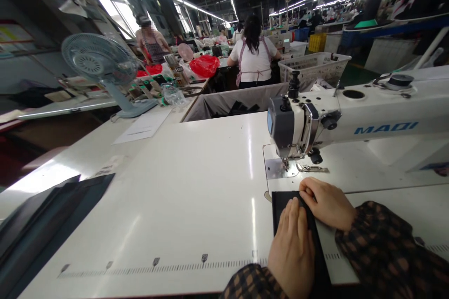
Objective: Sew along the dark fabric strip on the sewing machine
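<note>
A narrow strip of black fabric [280, 205] lies on the white sewing table [196, 196], just in front of the needle of a white MAQI sewing machine [351, 117]. My left hand [293, 247] lies flat on the strip, fingers together and pointing toward the needle. My right hand [328, 203] rests on the strip's far right corner, fingers curled and pinching its edge. The metal needle plate [275, 168] sits just beyond the fabric's far end. Both sleeves are dark with a brown check.
A stack of dark fabric pieces [42, 219] lies at the table's left edge. A ruler scale [157, 268] runs along the front. Behind stand a blue desk fan [101, 70], papers [143, 126], a cloth bin [231, 100], a white basket [315, 67] and people at other stations.
</note>
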{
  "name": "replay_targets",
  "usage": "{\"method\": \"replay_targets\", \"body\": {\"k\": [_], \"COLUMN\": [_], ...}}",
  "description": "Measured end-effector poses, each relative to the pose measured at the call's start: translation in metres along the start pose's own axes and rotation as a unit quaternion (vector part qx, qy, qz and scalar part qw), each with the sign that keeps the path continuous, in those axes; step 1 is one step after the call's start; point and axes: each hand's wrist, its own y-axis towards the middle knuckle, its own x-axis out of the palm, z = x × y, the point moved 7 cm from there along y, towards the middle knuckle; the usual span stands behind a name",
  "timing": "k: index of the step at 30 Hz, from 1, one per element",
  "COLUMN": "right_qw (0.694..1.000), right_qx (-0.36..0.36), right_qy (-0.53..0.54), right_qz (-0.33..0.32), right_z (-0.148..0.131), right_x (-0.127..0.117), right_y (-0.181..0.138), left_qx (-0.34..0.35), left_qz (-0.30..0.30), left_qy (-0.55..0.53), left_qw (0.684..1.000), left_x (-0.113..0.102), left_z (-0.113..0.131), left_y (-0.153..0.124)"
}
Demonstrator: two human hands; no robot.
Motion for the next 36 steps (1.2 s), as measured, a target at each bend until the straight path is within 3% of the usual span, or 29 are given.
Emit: {"method": "replay_targets", "body": {"k": [6,11,14,17,22,24,27,30,36], "right_qw": [1.0,0.998,0.991,0.973,0.957,0.951,0.943,0.942,0.943], "right_qx": [-0.015,-0.025,-0.103,-0.213,-0.261,-0.27,-0.285,-0.294,-0.287], "right_qy": [-0.006,-0.034,-0.044,-0.062,-0.124,-0.148,-0.167,-0.158,-0.16], "right_qz": [-0.008,0.048,0.079,0.07,0.021,0.021,0.026,0.04,0.048], "right_z": [0.002,-0.008,-0.02,-0.027,-0.024,-0.028,-0.034,-0.038,-0.038], "right_x": [-0.004,-0.004,0.003,0.014,0.022,0.02,0.019,0.02,0.023], "right_y": [0.005,-0.005,-0.028,-0.056,-0.073,-0.07,-0.065,-0.061,-0.058], "left_qx": [-0.015,-0.017,-0.003,-0.011,-0.03,-0.078,-0.204,-0.256,-0.296], "left_qz": [0.007,0.014,0.027,0.026,0.043,0.08,0.123,0.084,0.018], "left_qy": [-0.037,0.016,0.05,0.032,-0.06,-0.096,-0.1,-0.099,-0.02], "left_qw": [0.999,1.0,0.998,0.999,0.997,0.989,0.966,0.958,0.955], "left_x": [0.0,0.004,0.005,0.005,-0.008,-0.021,-0.036,-0.033,-0.016], "left_z": [-0.002,0.0,0.004,0.003,-0.007,-0.02,-0.044,-0.049,-0.046], "left_y": [0.0,0.0,-0.002,-0.003,-0.009,-0.018,-0.036,-0.039,-0.013]}}
